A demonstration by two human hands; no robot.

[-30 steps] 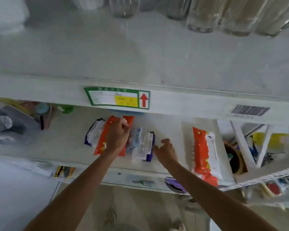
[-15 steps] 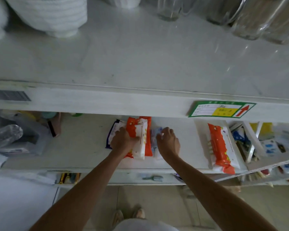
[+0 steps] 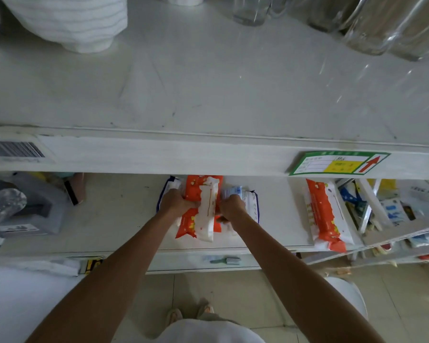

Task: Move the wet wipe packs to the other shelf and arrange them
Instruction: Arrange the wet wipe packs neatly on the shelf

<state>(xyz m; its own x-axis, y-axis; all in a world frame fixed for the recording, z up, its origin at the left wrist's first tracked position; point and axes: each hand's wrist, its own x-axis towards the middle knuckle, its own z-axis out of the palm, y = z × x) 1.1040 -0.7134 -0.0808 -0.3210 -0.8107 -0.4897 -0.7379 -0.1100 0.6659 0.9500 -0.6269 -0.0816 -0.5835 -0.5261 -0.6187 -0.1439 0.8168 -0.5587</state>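
Head view shows both hands squeezing a bunch of wet wipe packs on the lower shelf [image 3: 124,219]. The left hand [image 3: 175,203] has its grip closed on the orange pack [image 3: 201,209]. The right hand [image 3: 232,209] has its grip closed on the blue pack [image 3: 245,198]. I think this is the gathering step. Next, lift the bunch together. One more orange pack [image 3: 325,214] lies well apart, to the right.

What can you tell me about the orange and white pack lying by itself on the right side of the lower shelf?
The lone orange-and-white pack looks like a soft, glossy plastic wet wipe pouch, orange down one side and white down the other, with crimped ends. It lies flat on the lower shelf, long axis running front to back, its near end close to the shelf edge. Neither hand touches it; a white divider stands just to its right.
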